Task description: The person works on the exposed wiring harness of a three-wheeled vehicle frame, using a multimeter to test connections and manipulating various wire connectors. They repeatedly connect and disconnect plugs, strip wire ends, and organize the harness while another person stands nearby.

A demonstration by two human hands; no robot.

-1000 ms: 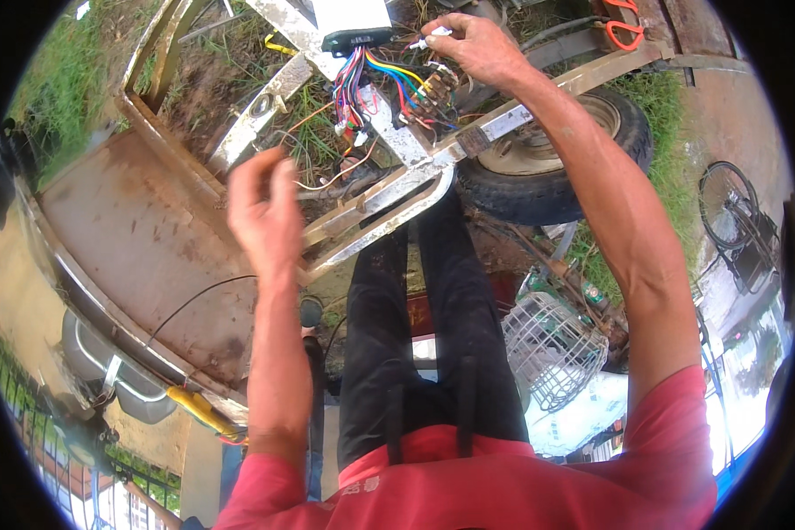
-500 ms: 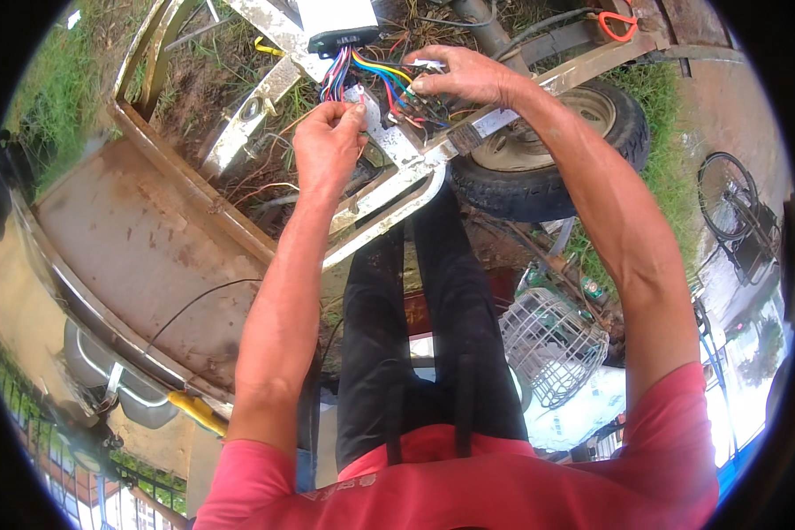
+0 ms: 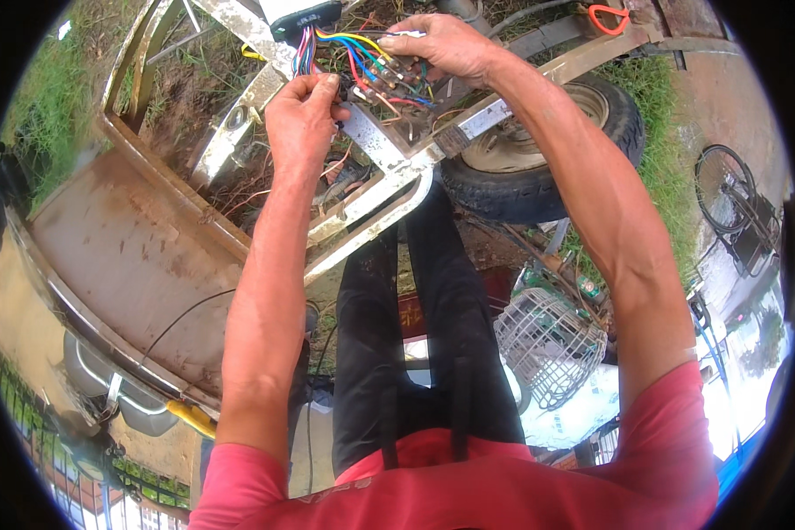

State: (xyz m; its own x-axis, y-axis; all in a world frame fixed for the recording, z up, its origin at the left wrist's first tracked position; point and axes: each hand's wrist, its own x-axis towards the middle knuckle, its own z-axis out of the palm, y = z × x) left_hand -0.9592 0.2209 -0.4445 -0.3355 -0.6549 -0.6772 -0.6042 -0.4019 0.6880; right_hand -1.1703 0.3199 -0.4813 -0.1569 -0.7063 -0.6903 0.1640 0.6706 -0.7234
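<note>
A box (image 3: 302,19) with a white top and a dark end rests on the worn white metal frame (image 3: 375,141). From its dark end fans out a bundle of coloured wires (image 3: 355,55), with several small connectors among them. My left hand (image 3: 299,124) is closed in a pinch beside the wires; what lies between its thumb and finger is too small to make out. To the right of the bundle, my right hand (image 3: 446,46) pinches a dark wire with a whitish end.
A wheel with a black tyre (image 3: 539,190) lies right of the frame. On the left is a rusty metal panel (image 3: 132,238). A wire basket (image 3: 552,340) stands near my legs, and a bicycle (image 3: 729,194) is far right. An orange-red loop (image 3: 609,19) hangs at the top right.
Both hands have shifted slightly left and up in the picture, as have the box and frame. The wires now spread wider between my hands. Both hands stay closed.
</note>
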